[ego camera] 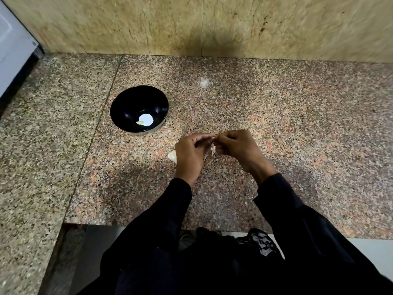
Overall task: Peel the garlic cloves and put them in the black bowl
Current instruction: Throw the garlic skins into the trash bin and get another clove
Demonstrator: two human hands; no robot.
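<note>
The counter point(276, 116) is of speckled granite, pinkish brown in the middle slab and more grey on the left slab, with a thin seam between them. Its far edge meets a beige stone wall. The near edge has a step: the left slab comes nearer than the middle one. A black bowl point(127, 107) stands on the middle slab, near the seam and toward the far edge. A pale garlic piece point(171, 156) lies on the counter nearer to the near edge, right of the bowl. A small whitish spot point(203, 81) shows near the far edge.
</note>
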